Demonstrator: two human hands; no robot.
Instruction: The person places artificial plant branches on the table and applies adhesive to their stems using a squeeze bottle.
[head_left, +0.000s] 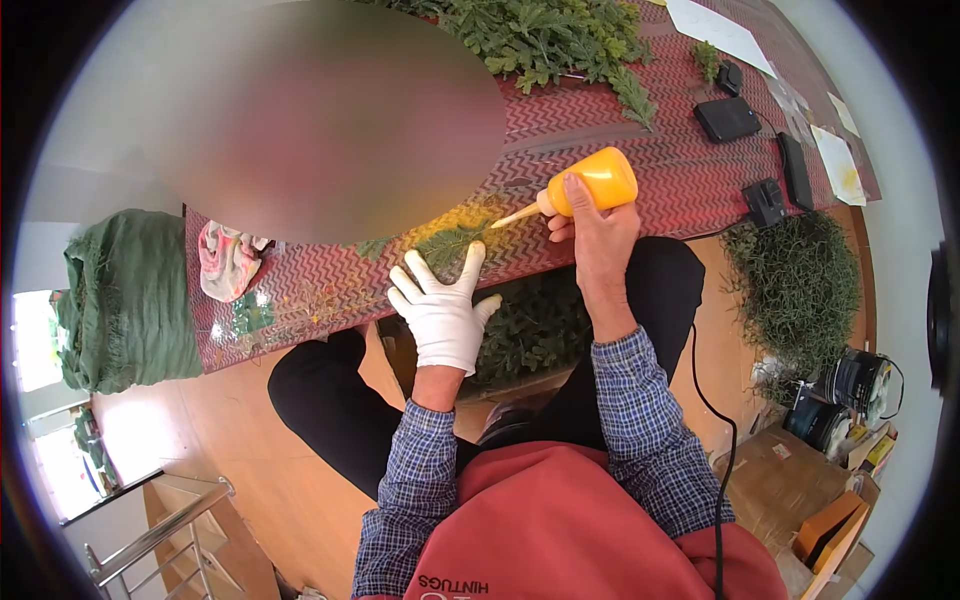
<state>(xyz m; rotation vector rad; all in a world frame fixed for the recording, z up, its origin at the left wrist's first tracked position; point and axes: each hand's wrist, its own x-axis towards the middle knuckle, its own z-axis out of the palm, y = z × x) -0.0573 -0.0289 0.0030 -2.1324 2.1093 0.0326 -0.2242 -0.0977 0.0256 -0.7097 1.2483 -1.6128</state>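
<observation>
My right hand (601,240), bare, grips a yellow squeeze bottle (606,178) tilted with its nozzle pointing down to the left. The nozzle's tip is at a small green artificial sprig (448,246) lying on the red patterned tabletop (560,130). My left hand (440,318), in a white glove, rests at the table's near edge with its fingers spread. Its fingertips are at the sprig's lower side; whether they press on it I cannot tell. Yellow stains (470,215) surround the sprig on the table.
A pile of green artificial branches (550,40) lies at the table's far side. Black devices (727,120) and papers are at the right. A stained cloth (228,262) sits at the left end. Below the edge, a box (398,358) holds more greenery. A blurred patch covers the upper left.
</observation>
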